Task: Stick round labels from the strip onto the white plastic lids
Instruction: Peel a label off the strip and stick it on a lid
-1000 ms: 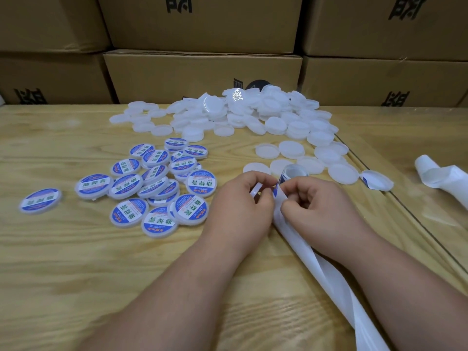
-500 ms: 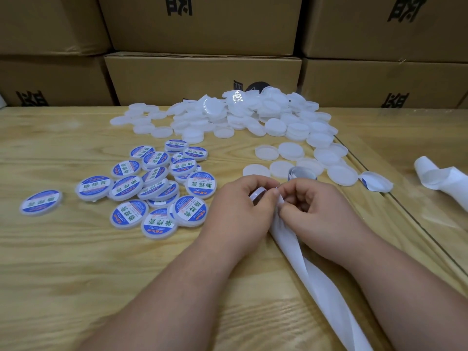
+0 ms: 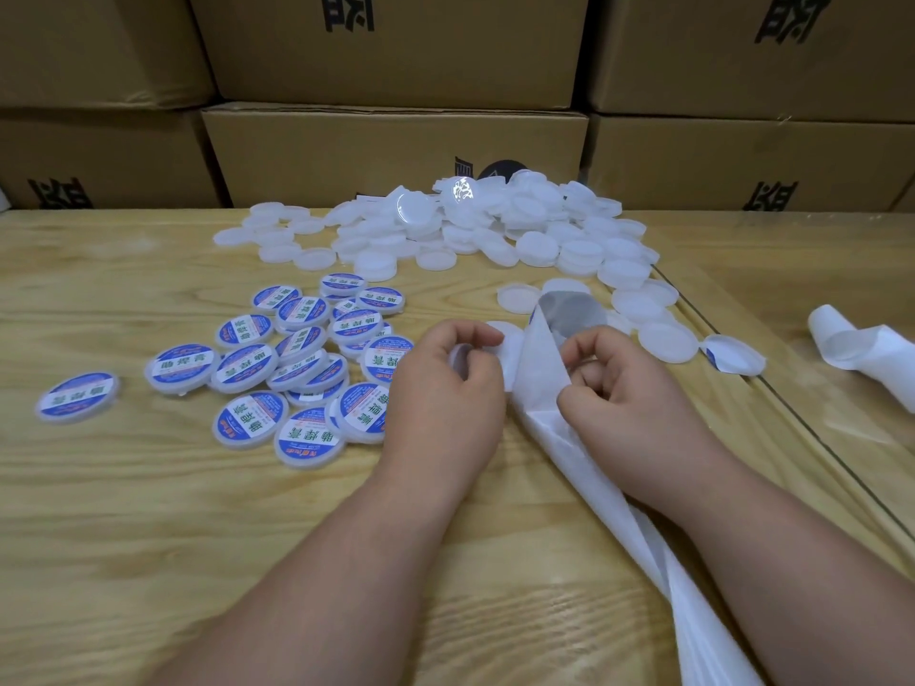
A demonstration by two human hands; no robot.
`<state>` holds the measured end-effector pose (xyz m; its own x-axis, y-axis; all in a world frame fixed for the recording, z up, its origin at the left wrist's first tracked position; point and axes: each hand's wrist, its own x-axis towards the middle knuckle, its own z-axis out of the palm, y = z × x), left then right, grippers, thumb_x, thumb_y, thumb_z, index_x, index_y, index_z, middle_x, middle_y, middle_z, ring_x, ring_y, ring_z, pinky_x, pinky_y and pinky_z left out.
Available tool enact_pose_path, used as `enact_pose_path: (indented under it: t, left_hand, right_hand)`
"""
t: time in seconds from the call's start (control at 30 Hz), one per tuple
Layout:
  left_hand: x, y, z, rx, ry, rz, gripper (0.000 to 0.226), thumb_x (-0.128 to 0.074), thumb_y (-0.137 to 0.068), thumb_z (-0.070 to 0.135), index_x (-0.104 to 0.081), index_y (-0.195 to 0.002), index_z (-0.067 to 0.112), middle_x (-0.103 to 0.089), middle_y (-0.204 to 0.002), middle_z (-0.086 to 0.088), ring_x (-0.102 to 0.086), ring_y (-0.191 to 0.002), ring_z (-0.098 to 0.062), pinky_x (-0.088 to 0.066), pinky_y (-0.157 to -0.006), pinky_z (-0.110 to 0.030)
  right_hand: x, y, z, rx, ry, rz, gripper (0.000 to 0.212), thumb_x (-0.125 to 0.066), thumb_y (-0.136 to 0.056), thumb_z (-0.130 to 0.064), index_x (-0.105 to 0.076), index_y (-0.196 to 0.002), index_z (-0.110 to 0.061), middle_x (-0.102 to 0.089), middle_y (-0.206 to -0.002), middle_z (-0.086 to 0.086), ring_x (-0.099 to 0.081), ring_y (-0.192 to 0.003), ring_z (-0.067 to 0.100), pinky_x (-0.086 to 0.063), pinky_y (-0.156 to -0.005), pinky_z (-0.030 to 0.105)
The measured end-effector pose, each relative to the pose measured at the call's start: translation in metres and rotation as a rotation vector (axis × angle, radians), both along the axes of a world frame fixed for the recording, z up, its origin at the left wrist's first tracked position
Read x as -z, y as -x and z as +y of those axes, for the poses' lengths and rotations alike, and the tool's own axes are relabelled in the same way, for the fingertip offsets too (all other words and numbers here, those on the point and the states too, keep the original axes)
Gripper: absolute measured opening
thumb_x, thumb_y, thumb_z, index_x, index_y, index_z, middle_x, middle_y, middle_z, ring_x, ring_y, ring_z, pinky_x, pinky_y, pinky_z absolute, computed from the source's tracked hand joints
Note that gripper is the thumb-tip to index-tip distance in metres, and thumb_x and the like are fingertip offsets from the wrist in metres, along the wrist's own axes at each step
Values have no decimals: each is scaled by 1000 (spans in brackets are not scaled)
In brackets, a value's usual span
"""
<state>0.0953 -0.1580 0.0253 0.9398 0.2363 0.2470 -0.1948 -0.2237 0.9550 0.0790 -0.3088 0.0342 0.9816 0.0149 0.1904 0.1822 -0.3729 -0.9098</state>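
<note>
Strip runs 5-to-11 o'clock, pinched by right hand; left hand curled around peeled label; bare lid lies 1 o'clock, nearest left hand.

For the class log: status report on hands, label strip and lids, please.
Left hand pinches a peeled label. Right hand grips the backing strip. Bare white lids piled ahead, labelled lids left. Nothing in the way.

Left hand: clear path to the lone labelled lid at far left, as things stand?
Probably yes. Only bare table lies between the left hand and the lone labelled lid. But its fingers are curled round something white, perhaps a peeled label, so it isn't free to pick up.
</note>
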Motion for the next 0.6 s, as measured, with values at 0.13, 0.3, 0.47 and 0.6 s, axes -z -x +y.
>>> enact_pose_path:
  t: [0.13,0.3,0.47,0.6]
  left_hand:
    - [-2,-2,2,-56,187,27,25,-48,-81,15,-70,-80,29,-64,-61,19,-49,-46,-3,-44,-46,-20]
    - [-4,0,2,2,248,78,31,-47,-70,23,-73,-80,35,-69,-66,14,-65,-59,-7,-49,-51,-22]
    - [-5,2,1,49,235,98,28,-48,-70,24,-74,-76,32,-67,-67,12,-68,-61,-8,-46,-53,-19]
    - [-7,4,1,68,243,97,27,-48,-70,24,-75,-74,29,-67,-64,11,-69,-63,-11,-48,-51,-20]
  right_hand:
    - [0,-1,-2,32,-16,2,27,-48,-84,0,-54,-94,-24,-43,-51,-7,-35,-41,5,-31,-39,12]
    - [1,-1,1,48,-41,-56,26,-51,-82,-7,-52,-90,-32,-44,-55,-1,-38,-43,6,-34,-42,12]
    - [0,-2,2,36,-15,-269,27,-59,-81,-11,-61,-83,-37,-47,-64,-7,-42,-53,4,-37,-52,10]
    - [2,-2,2,48,67,-321,36,-68,-85,0,-67,-80,-36,-52,-73,-17,-50,-60,5,-39,-59,9]
